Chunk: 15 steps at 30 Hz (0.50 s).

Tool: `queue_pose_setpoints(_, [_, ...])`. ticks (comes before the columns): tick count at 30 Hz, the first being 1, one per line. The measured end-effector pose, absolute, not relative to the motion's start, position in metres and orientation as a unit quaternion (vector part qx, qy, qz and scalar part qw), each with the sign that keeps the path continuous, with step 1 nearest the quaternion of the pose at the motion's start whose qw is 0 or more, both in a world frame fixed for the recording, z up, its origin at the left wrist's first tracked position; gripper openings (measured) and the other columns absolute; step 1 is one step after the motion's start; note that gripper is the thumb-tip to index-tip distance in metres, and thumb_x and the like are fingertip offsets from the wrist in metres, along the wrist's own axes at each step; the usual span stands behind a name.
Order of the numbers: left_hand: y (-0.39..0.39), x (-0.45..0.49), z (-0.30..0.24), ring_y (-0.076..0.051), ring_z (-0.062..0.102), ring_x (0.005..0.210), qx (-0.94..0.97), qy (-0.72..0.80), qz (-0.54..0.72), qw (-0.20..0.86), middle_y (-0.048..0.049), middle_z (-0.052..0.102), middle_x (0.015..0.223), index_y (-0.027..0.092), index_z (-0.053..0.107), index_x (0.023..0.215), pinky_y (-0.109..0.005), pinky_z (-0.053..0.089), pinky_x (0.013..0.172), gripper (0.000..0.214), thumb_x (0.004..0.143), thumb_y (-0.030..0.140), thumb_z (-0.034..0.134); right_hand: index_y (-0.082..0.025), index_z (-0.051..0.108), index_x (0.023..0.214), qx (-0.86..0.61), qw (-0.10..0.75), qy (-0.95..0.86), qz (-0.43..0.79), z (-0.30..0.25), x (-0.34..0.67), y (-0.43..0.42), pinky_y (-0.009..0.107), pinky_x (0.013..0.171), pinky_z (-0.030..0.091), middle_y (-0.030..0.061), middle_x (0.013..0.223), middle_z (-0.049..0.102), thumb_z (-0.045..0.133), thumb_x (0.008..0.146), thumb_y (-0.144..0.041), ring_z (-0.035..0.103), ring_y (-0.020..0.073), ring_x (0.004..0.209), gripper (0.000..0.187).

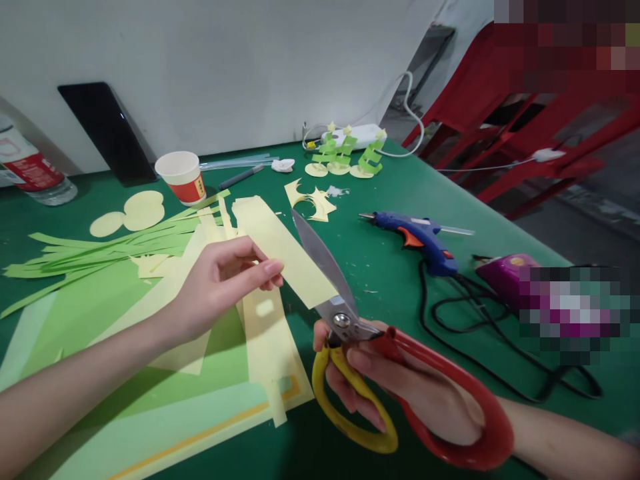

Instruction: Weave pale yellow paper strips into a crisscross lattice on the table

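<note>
Between the thumb and fingers of my left hand (233, 273) is a pale yellow paper strip (283, 250), held tilted above the table. My right hand (400, 380) grips a pair of scissors (335, 273) with one red and one yellow handle. The blades are apart and lie along the strip's right edge, its near end close to the pivot. One blade is partly hidden by the paper. Beneath my left hand lie green and yellow paper sheets (165, 400). Thin green paper strips (100, 253) are heaped to its left.
A blue glue gun (420, 237) with a black cord lies at right, near a purple object (515, 273). Behind stand a paper cup (180, 177), a phone (107, 133), a bottle (35, 167), and green paper spirals (343, 150) on round bases. Red chairs (540, 120) stand beyond the edge.
</note>
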<state>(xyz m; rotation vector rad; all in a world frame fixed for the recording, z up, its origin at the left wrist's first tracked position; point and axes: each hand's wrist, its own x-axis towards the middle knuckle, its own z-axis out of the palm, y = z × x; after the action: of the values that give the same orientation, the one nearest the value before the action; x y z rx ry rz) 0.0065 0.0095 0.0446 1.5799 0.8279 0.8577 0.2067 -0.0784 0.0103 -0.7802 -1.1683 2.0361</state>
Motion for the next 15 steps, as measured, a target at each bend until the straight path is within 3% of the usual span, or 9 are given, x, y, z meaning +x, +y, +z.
queue_pose_setpoints(6, [0.0114,0.0063,0.0431,-0.007,0.057,0.059,0.670,0.338,0.364,0.553,0.0037,0.063,0.062,0.018,0.062,0.066,-0.015,0.047,0.057,0.013,0.078,0.023,0.061,-0.020,0.047,0.099,-0.302,0.311,-0.480,0.763,0.0097,0.2098,-0.0780,0.016,0.039,0.026,-0.0066,0.052,0.041,0.036,0.090,-0.040,0.031,0.0028,0.037,0.025])
queue_pose_setpoints(15, [0.0143,0.0063,0.0461,-0.007,0.057,0.058,0.654,0.336,0.338,0.587,0.0037,0.064,0.062,0.018,0.064,0.065,-0.015,0.047,0.056,0.012,0.077,0.022,0.063,-0.023,0.044,0.117,-0.218,0.315,-0.422,0.821,0.0075,0.2109,-0.0773,0.018,0.053,0.041,0.0029,0.079,0.057,0.042,0.089,-0.032,0.050,0.0057,0.058,0.029])
